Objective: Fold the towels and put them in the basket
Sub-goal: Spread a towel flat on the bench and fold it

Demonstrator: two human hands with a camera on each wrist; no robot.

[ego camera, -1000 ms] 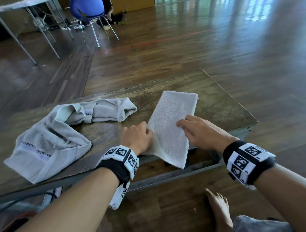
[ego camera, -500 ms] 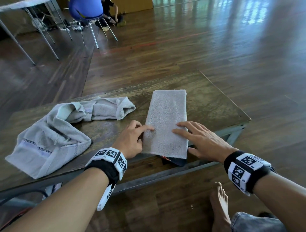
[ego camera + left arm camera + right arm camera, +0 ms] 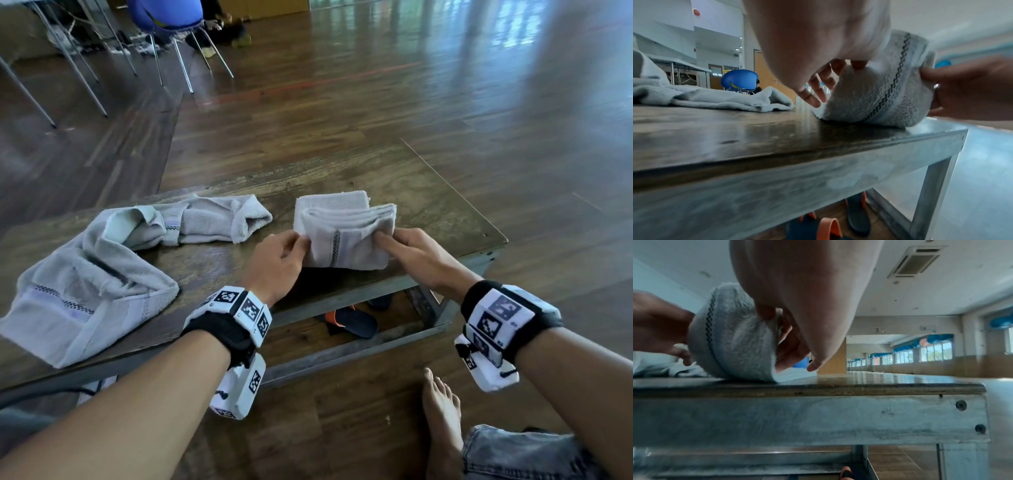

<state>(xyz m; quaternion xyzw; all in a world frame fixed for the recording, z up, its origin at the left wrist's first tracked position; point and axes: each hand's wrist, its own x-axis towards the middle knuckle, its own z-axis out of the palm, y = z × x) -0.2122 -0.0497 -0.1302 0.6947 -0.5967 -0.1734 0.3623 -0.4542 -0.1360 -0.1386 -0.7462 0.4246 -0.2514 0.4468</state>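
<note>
A pale grey towel point(image 3: 346, 236) with a dark zigzag stripe lies near the front edge of the low wooden table point(image 3: 428, 202), its near end lifted and curled over toward the far end. My left hand point(image 3: 279, 262) pinches the raised fold at its left corner; my right hand point(image 3: 407, 251) pinches the right corner. The left wrist view shows the curled towel point(image 3: 879, 95) between both hands, as does the right wrist view of the towel point(image 3: 731, 344). A second, crumpled grey towel point(image 3: 102, 270) lies on the table's left side. No basket is in view.
Dark slippers with orange trim point(image 3: 352, 320) sit under the table. My bare foot point(image 3: 442, 421) rests on the wooden floor by the table's metal frame point(image 3: 346, 353). A blue chair point(image 3: 164, 17) and metal table legs stand far back left.
The towel lay flat as a long strip with both hands resting on its near end. Now both hands have lifted that end and are rolling it away over the rest.
</note>
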